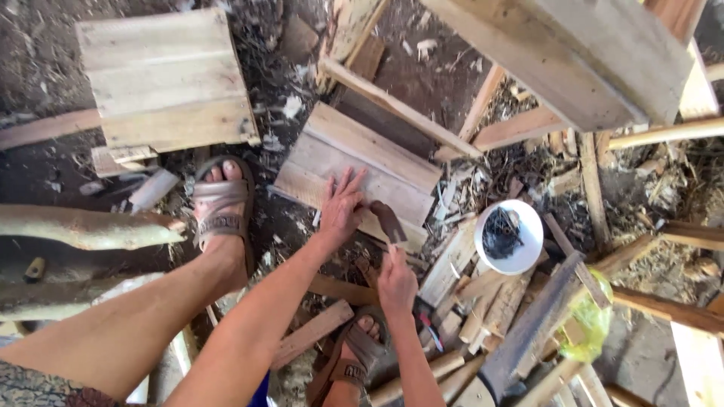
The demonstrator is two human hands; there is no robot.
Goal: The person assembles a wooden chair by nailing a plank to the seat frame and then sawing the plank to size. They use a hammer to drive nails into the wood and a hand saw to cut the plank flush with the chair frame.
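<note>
The big pallet [596, 53] of pale boards fills the corner far up and to the right of the panel. A square board slab [166, 79] lies flat on the dirt, up and to the left of the panel, well apart from it. A thick log [87, 228] lies to the left of the panel, beyond the sandalled foot [222, 207] that stands just beside the panel's left end.

The panel [354, 169], a short piece of joined planks, lies flat on the ground, tilted so that its long edge runs down to the right. A long slat [400, 109] crosses just above it. To its right, among wood scraps, stands a white bowl [513, 237] holding dark nails [501, 234]. Below and right of the panel a dark plank [532, 332] leans among offcuts, with a yellow-green bag [588, 320] at its far side.

The left hand [343, 207] rests on the near edge of the panel, fingers spread and pressed flat on the wood; whether it pinches a nail cannot be told. The right hand [396, 283], just below the panel's near edge, is closed around the handle of a hammer [388, 222], whose dark head hangs over the panel's lower edge, just beside the left hand's fingers. A second sandalled foot [354, 362] stands below the panel, beside the right wrist.
</note>
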